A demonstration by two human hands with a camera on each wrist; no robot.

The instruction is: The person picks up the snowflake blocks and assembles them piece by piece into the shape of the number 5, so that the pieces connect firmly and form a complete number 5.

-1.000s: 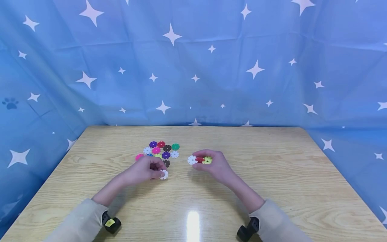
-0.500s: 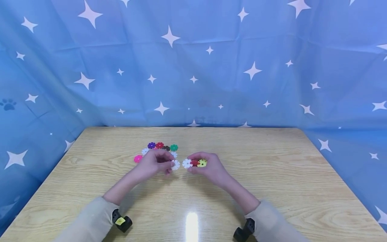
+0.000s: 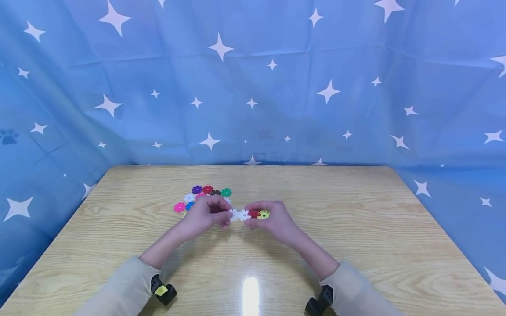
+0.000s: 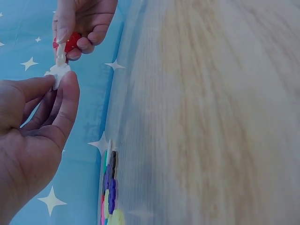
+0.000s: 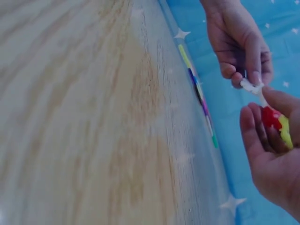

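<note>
White discs (image 3: 243,215) touching at rims, pinched by left hand (image 3: 203,218) and right hand (image 3: 277,221); table (image 3: 356,210) edges well apart from both.

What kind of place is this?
Probably an indoor tabletop recording setup, though the room beyond is hidden. Signs: a blue star-print cloth hung behind and around the sides, a wood-grain table in front of it, and black wrist-worn devices, likely the cameras.

In the head view, the left hand (image 3: 205,215) partly hid the disc group (image 3: 200,195) at its 11 o'clock; whether 2 white discs (image 3: 243,215) interlocked was too small to tell.
</note>
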